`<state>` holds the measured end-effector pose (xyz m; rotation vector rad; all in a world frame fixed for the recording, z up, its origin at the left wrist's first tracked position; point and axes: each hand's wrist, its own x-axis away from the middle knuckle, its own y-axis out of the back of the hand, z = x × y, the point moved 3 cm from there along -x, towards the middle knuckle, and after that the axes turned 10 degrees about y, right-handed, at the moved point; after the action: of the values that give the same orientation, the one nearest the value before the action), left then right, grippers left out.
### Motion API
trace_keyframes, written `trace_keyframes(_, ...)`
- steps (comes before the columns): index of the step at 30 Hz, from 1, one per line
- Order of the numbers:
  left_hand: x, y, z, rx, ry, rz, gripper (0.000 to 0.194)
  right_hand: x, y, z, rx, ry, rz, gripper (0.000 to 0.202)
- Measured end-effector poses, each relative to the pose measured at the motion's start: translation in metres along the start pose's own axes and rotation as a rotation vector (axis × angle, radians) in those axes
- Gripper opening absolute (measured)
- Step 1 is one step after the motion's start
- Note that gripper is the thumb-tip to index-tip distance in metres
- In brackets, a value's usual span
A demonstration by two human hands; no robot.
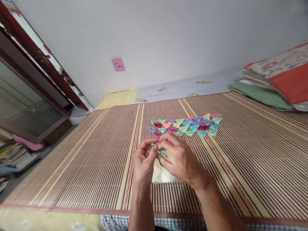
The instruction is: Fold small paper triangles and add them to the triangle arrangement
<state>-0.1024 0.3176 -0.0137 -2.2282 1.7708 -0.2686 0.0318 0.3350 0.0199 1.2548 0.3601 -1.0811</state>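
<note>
Between the fingertips of both hands is a small pale green folded paper boat [161, 152]. My left hand [145, 158] pinches its left end between thumb and fingers. From the right, the fingers of my right hand [179, 155] close on it and partly cover it. Below the hands lies a pale yellow paper sheet [161, 173] with crease lines, its right part hidden by my right hand. Just beyond my fingers, several small folded paper boats [184, 129] in many colours stand in rows on the striped mat [108, 160].
A patterned sheet [173, 88] shows past the mat's far edge, against the white wall. A pink note [118, 64] is stuck there. Folded bedding and an orange pillow [288, 80] are piled at the right. A glass-panelled door [29, 99] stands at the left.
</note>
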Motion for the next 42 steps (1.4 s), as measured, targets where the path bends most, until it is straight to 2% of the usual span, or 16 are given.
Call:
trace_keyframes(8,0.001,0.001,-0.001,0.015,0.015,-0.019,0.023,0.0,0.001,0.003,-0.046,-0.028,-0.02,0.019)
trace_keyframes(15,0.003,0.001,0.0,-0.076,-0.044,-0.06,0.021,-0.002,-0.004,0.005,0.05,-0.02,-0.069,0.019)
trace_keyframes(21,0.007,0.002,-0.006,-0.156,-0.045,0.006,0.019,-0.001,0.0,0.001,0.054,-0.06,-0.099,0.019)
trace_keyframes(35,0.002,0.003,-0.001,-0.102,-0.001,0.018,0.015,0.0,0.001,-0.001,0.027,-0.087,-0.099,0.016)
trace_keyframes(39,0.002,0.005,-0.002,-0.084,-0.027,-0.014,0.014,0.001,0.004,-0.004,-0.021,-0.094,-0.099,0.014)
trace_keyframes(42,0.0,0.009,-0.001,-0.072,-0.041,-0.06,0.014,0.003,0.01,-0.009,-0.087,-0.111,-0.111,0.021)
